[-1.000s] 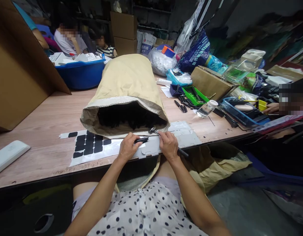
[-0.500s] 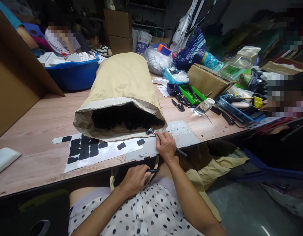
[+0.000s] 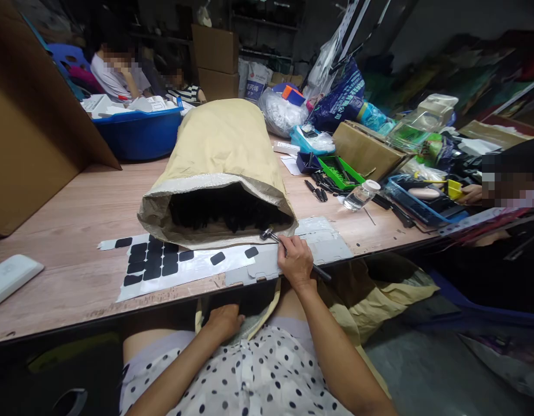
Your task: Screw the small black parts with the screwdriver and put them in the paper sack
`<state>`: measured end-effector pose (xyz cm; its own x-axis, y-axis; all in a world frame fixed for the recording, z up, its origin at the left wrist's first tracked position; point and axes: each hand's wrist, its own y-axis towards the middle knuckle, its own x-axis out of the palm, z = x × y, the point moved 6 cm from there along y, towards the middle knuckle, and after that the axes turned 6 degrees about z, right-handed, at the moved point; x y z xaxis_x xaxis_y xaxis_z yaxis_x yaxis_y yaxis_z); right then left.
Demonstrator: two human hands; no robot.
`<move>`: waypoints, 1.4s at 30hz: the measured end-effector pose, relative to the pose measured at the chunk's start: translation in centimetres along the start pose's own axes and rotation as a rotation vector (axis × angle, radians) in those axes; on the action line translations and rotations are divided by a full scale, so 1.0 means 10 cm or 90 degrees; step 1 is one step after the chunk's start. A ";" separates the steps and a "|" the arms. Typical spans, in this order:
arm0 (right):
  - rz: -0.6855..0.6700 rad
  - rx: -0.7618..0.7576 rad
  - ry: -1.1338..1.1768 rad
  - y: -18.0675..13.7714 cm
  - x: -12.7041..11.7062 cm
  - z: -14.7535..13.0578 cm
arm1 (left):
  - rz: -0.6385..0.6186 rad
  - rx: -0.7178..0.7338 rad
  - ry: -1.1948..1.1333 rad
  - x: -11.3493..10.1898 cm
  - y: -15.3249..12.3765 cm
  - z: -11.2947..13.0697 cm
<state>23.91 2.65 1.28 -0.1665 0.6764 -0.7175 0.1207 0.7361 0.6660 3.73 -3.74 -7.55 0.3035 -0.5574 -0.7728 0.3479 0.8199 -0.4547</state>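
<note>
My right hand [image 3: 295, 260] is closed around a small hammer [image 3: 322, 273] at the table's front edge. Its metal head points toward the mouth of the paper sack, and its black handle sticks out below my hand. My left hand [image 3: 223, 322] reaches into the open mouth of a second paper sack [image 3: 264, 319] on my lap. Most of its fingers are hidden, so I cannot see whether they hold anything. In front of me the tan paper sack [image 3: 223, 136] lies on its side, its opening toward me, with many black pieces [image 3: 223, 208] inside.
A white sheet with black rounded stickers [image 3: 152, 263] lies by the sack's mouth. Grey card [image 3: 323, 234] sits under my right hand. A blue tub [image 3: 139, 136], green tray [image 3: 340, 172], clear jar [image 3: 361, 195] and loose black pen-like parts [image 3: 314, 190] stand around. Other people sit nearby.
My left hand, which held a black pen-like part over my lap, has moved left and down into the lap sack; the part is out of sight. My right hand still grips the hammer.
</note>
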 end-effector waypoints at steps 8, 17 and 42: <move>0.005 -0.006 -0.004 0.00 0.01 0.00 | 0.250 0.175 -0.220 -1.25 0.17 0.52; 0.008 -0.007 -0.011 -0.01 0.04 -0.03 | 0.449 -0.077 0.059 -1.65 0.78 0.21; 0.011 0.073 0.081 0.02 -0.13 0.01 | 0.479 0.216 -0.059 -1.20 0.44 0.28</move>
<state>24.29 1.90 2.30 -0.2857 0.6853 -0.6699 0.2336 0.7278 0.6448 4.10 6.16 0.96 0.6287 0.1032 -0.7708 0.2670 0.9022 0.3386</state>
